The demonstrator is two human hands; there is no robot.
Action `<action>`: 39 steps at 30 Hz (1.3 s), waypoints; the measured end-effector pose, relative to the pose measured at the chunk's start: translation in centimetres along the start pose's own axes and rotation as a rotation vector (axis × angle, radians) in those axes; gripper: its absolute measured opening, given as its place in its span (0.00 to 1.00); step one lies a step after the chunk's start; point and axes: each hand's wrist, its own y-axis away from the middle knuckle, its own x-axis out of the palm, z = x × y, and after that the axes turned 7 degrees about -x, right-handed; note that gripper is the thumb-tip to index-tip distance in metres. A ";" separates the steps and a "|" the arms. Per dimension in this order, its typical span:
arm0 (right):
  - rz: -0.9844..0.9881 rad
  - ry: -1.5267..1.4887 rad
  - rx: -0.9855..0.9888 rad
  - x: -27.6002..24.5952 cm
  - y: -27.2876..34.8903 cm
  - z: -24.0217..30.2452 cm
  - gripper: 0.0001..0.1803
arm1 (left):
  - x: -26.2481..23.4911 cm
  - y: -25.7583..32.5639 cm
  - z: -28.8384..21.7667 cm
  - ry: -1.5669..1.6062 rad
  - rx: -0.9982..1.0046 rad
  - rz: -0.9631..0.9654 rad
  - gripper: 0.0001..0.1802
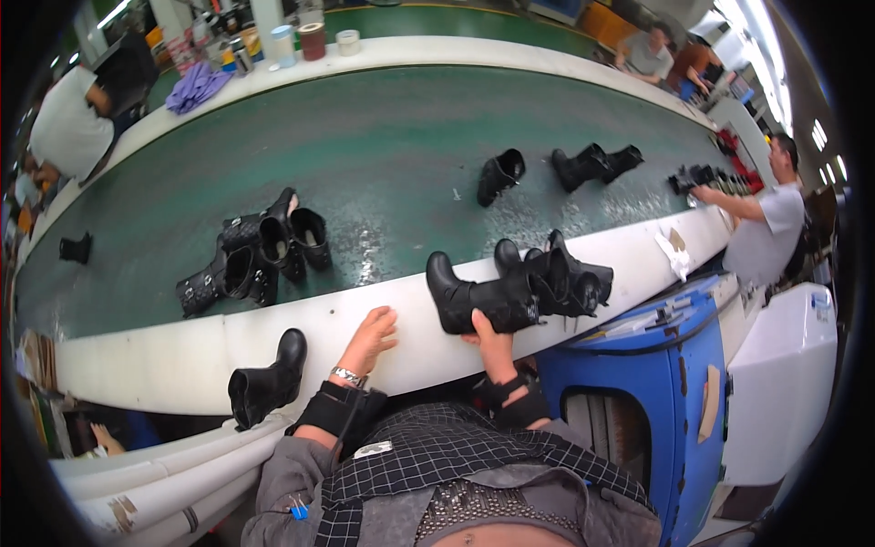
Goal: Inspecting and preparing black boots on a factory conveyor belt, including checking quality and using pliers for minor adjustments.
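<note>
Left hand [372, 335] rests open on white ledge [182, 351]; right hand [488, 339] grips black boot [478, 296].

Green conveyor belt [383, 155] carries a cluster of black boots [260, 255] at left, a single boot [500, 176] and a pair [595, 165] farther right. Tape rolls [313, 41] stand on the far white rim. Blue cabinet [679, 383] stands at right. A person in grey [764, 228] reaches toward the belt.
</note>
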 end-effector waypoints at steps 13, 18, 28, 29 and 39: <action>0.532 0.431 -0.553 1.8 4.2 -1.3 0.46 | 3.8 4.8 -3.7 0.239 0.378 0.302 0.33; 0.471 0.496 -0.858 1.9 3.7 -2.2 0.48 | 3.7 4.4 -3.7 0.225 0.404 0.325 0.34; 0.533 0.235 -0.698 2.6 4.0 -0.2 0.45 | 4.0 2.8 -2.8 0.156 0.315 0.226 0.33; 0.637 0.491 -0.659 2.6 3.7 1.7 0.34 | 3.8 2.4 -2.3 0.101 0.306 0.164 0.34; 0.315 0.172 -0.082 5.7 -0.8 0.4 0.20 | -3.1 0.2 4.5 -1.209 0.107 -0.465 0.54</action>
